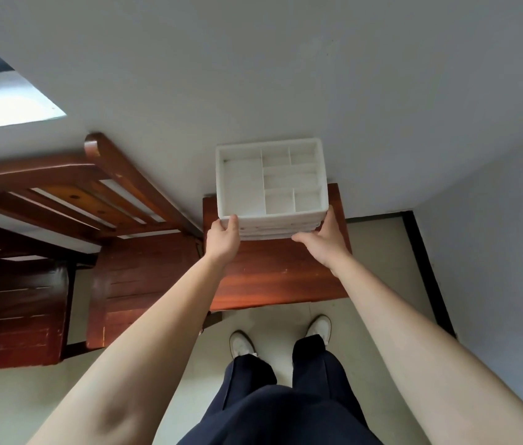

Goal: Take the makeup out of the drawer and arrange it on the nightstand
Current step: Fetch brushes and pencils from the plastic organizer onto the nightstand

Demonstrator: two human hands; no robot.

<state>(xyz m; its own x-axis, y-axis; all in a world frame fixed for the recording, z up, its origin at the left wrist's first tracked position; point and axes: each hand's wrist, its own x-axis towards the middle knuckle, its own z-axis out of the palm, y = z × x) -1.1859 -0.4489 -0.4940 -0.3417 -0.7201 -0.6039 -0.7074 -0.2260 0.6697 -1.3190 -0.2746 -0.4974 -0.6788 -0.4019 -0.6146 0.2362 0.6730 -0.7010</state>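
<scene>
Gripping from both sides, our left hand [223, 237] curls thumb and fingers round the front left corner of the white organizer [271, 178]. Our right hand [324, 244] presses flat against its right side, thumb stretched along the front. We judge this grip steadies the unit so a drawer can be pulled. Under it the wooden bench [279, 277] carries it well back, tight to the wall [285, 75], with wood showing in front for arranging. Its top compartments look empty. No makeup shows; we take it to lie in the closed drawers [266, 231] beneath.
</scene>
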